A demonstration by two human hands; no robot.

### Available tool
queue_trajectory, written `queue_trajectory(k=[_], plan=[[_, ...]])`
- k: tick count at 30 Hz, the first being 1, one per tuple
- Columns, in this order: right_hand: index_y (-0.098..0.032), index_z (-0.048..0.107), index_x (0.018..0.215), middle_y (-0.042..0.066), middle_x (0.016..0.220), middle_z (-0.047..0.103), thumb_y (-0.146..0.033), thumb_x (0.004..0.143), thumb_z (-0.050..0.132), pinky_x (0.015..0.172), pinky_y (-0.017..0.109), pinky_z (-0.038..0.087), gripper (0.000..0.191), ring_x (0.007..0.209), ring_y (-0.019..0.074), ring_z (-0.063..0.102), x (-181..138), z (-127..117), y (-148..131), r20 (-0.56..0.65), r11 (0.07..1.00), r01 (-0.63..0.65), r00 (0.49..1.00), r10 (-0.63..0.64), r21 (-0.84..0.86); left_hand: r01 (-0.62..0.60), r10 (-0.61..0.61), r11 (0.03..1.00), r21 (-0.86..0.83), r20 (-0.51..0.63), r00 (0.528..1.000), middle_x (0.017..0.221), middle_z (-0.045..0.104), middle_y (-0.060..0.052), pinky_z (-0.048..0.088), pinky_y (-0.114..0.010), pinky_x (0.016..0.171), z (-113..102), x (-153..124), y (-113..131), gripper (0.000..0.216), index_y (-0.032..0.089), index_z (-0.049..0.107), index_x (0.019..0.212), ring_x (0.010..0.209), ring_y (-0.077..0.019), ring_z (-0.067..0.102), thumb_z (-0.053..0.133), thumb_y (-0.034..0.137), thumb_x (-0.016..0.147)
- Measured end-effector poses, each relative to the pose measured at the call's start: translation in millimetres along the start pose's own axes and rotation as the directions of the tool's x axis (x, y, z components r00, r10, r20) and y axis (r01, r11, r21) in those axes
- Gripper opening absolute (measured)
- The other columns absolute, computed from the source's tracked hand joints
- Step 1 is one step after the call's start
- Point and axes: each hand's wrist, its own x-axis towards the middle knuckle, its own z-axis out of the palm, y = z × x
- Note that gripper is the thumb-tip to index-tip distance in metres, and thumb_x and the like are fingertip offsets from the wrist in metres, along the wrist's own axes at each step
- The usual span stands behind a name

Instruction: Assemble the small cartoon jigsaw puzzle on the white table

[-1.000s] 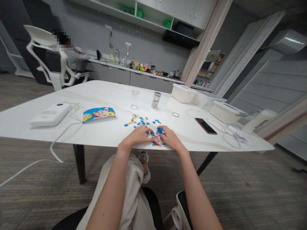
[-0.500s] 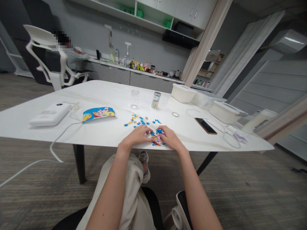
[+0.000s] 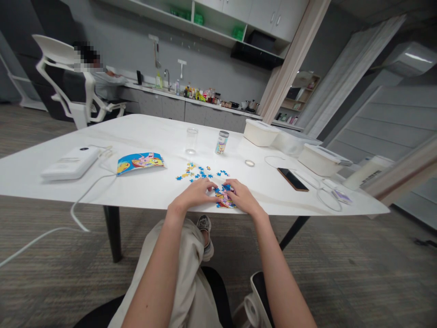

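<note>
A partly joined jigsaw puzzle [image 3: 224, 201], blue, pink and red, lies flat at the table's front edge between my hands. My left hand [image 3: 195, 194] is at its left side, the thumb and curled forefinger gripping its edge. From the right, my right hand [image 3: 243, 197] has its thumb and fingers bent over the puzzle, covering part of it. Just beyond are loose jigsaw pieces [image 3: 202, 174], mostly blue with some yellow. Left of them lies a curved cartoon picture sheet [image 3: 141, 163]. Behind stand a clear jar [image 3: 191, 142] and a printed canister [image 3: 221, 143] with a metal lid.
On the white table [image 3: 143, 132] rest a white device [image 3: 72, 163] with a cable at left, a ring-shaped lid [image 3: 249, 163], a phone [image 3: 292, 179] and lidded tubs [image 3: 261, 133] at right. Another person sits by the counter beyond a white chair [image 3: 89, 93].
Almost nothing differs. The view shifts very slightly, and both hands stay at the puzzle in nearly the same pose.
</note>
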Motion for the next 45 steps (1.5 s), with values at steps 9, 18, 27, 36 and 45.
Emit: queue_trajectory(k=[9,18,27,36,45], plan=[[-0.020,0.059,0.113,0.009,0.121,0.062,-0.016,0.085,0.045,0.104,0.039,0.039,0.031,0.113,0.0212,0.057,-0.3,-1.4,-1.8,-0.004,1.000,-0.007,1.000,0.007,0.009,0.000,0.000,1.000,0.004,-0.008,1.000,0.095,0.063,-0.004,0.043,-0.031,0.085,0.2,0.5,-0.3,0.045,0.023,0.070,0.107,0.091,-0.0206,0.055,0.068,0.057,0.077],[-0.021,0.057,0.112,0.008,0.118,0.063,-0.020,0.088,0.048,0.101,0.038,0.041,0.026,0.109,0.0209,0.058,-0.5,-2.6,-4.8,-0.004,0.999,-0.033,0.999,0.033,0.027,0.017,-0.017,1.000,0.005,0.001,1.000,0.096,0.062,-0.005,0.042,-0.031,0.086,-0.2,-0.1,2.0,0.045,0.021,0.070,0.107,0.093,-0.0211,0.056,0.070,0.054,0.077],[-0.020,0.057,0.108,0.009,0.115,0.064,-0.028,0.092,0.048,0.098,0.037,0.041,0.020,0.106,0.0216,0.059,-0.1,-2.0,-4.5,-0.005,1.000,-0.013,1.000,0.013,-0.003,0.007,-0.007,1.000,0.002,0.002,1.000,0.095,0.062,-0.005,0.042,-0.031,0.085,2.1,0.7,-1.9,0.045,0.019,0.069,0.109,0.093,-0.0210,0.055,0.070,0.053,0.079],[-0.020,0.055,0.113,0.011,0.115,0.065,-0.032,0.092,0.048,0.094,0.039,0.044,0.025,0.105,0.0232,0.061,-1.5,0.7,-1.2,-0.015,0.999,-0.030,0.999,0.030,0.010,0.006,-0.006,1.000,0.030,0.008,1.000,0.096,0.063,-0.004,0.042,-0.031,0.087,1.8,-0.4,1.8,0.045,0.020,0.069,0.108,0.093,-0.0209,0.056,0.071,0.053,0.078],[-0.019,0.056,0.111,0.013,0.119,0.065,-0.037,0.091,0.048,0.097,0.041,0.044,0.027,0.108,0.0250,0.062,-1.9,1.6,-0.1,-0.005,0.999,-0.048,0.999,0.048,0.011,0.016,-0.016,0.999,0.042,0.001,1.000,0.097,0.064,-0.004,0.043,-0.031,0.088,1.9,-1.7,4.1,0.047,0.019,0.069,0.110,0.097,-0.0214,0.057,0.072,0.054,0.078]])
